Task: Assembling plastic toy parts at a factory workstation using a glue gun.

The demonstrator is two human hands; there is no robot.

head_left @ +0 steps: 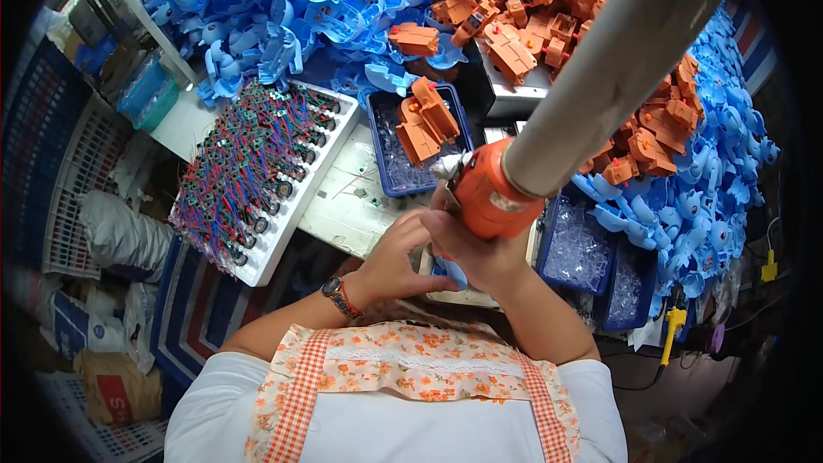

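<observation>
Now the right hand (pixel 484 253) grips an orange tool (pixel 497 193), left thumb (pixel 431 284) spread.

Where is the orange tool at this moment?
In the head view, the orange tool is just right of centre, held by the right hand at the lower end of a thick grey tube, with blue trays on both sides.

White short-sleeved top (pixel 386 433) under a frilled floral apron (pixel 411 384).
The apron's cream cloth is printed with orange blossoms and small leaves, and a white lace band (pixel 429 359) crosses its bib; two orange-and-white gingham straps (pixel 300 403) run down over the top, edged on their outer sides with floral ruffles (pixel 273 390); the left wrist (pixel 360 289) wears a dark, round-faced watch (pixel 331 286) and a multicoloured braided bracelet (pixel 347 305).
</observation>
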